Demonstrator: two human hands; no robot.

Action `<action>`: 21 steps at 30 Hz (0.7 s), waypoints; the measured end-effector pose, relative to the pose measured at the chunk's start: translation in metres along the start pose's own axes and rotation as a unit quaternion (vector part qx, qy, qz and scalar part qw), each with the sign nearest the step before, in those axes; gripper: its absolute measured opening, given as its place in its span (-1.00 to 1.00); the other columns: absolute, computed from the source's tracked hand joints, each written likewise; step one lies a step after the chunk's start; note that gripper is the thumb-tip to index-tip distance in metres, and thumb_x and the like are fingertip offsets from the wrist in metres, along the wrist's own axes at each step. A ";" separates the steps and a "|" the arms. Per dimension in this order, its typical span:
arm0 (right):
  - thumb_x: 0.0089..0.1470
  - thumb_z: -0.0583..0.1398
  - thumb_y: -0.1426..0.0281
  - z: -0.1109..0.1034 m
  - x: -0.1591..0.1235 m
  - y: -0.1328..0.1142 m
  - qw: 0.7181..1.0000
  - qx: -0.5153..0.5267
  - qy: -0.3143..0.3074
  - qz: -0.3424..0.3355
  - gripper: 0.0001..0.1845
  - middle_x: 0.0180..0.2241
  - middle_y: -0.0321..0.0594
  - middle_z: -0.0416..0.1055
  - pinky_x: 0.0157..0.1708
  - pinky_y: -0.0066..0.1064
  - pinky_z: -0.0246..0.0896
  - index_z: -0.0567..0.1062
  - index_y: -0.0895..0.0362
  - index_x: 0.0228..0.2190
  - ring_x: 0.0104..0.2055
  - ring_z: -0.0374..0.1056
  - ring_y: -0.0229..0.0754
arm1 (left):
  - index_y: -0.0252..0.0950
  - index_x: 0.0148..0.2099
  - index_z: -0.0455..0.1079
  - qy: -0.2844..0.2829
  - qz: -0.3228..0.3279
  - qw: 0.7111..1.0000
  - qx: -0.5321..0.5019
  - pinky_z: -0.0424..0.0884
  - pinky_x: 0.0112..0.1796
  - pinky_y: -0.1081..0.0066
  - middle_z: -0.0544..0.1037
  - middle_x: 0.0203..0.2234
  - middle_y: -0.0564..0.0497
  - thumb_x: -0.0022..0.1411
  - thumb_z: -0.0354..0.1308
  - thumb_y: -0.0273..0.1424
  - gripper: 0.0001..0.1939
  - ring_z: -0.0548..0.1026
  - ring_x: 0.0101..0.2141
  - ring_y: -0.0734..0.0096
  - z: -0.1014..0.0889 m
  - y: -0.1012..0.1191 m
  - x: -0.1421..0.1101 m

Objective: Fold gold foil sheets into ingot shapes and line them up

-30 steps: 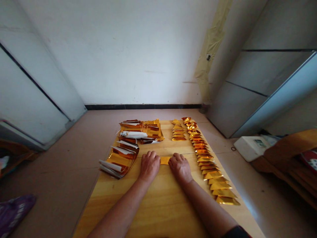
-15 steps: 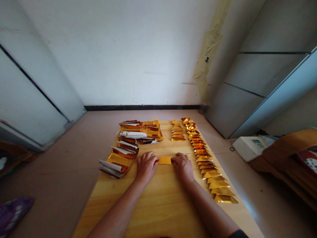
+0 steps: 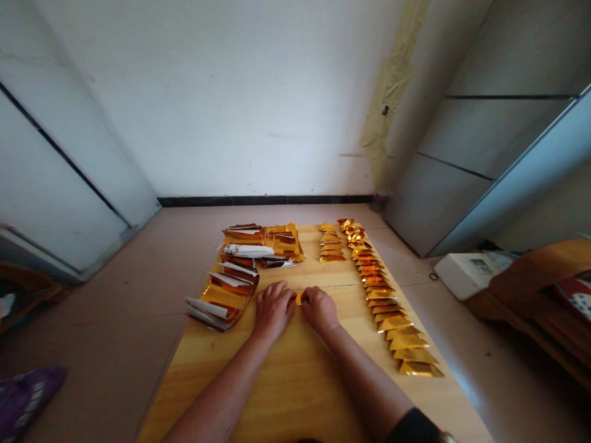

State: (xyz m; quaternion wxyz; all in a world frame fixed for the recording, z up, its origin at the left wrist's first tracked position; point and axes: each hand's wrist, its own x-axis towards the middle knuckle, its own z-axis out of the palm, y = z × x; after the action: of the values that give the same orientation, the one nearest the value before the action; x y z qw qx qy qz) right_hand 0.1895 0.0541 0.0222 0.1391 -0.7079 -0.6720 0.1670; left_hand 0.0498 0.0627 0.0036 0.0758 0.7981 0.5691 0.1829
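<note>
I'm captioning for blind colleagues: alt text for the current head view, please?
A person's left hand and right hand touch a small gold strip between them on a wooden table. A long row of folded gold pieces lines the right side, a shorter row beside it; gold-and-white bundles lie at left.

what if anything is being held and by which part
A flat gold foil strip: left grip at its left side, right grip at its right; pinched or pressed, I can't tell.
</note>
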 end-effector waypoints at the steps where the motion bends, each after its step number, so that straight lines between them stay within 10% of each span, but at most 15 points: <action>1: 0.07 0.10 0.48 0.000 0.001 -0.001 1.000 -0.003 -0.007 0.011 -0.80 -0.32 -0.21 0.48 -0.38 -0.52 0.07 0.53 0.08 -0.37 -0.31 0.37 -0.26 | -0.12 -0.19 0.42 -0.001 -0.001 1.000 -0.001 0.14 -0.02 0.18 0.40 0.03 0.02 0.20 0.06 -0.35 -0.86 0.29 0.04 0.24 0.000 0.000 0.000; 21: -0.07 0.23 0.36 -0.001 0.007 -0.003 0.997 -0.003 -0.031 0.068 -0.91 -0.37 -0.26 0.48 -0.46 -0.51 0.02 0.47 0.07 -0.42 -0.33 0.38 -0.24 | -0.11 -0.18 0.41 -0.015 -0.009 1.000 -0.017 0.13 0.01 0.17 0.38 0.06 0.03 0.19 0.03 -0.43 -0.80 0.26 0.07 0.25 0.000 -0.003 -0.001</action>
State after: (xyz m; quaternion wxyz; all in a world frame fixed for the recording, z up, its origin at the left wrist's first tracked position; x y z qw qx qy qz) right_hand 0.1873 0.0618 0.0244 0.1045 -0.7468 -0.6271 0.1955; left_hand 0.0472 0.0627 0.0029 0.0996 0.7944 0.5715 0.1801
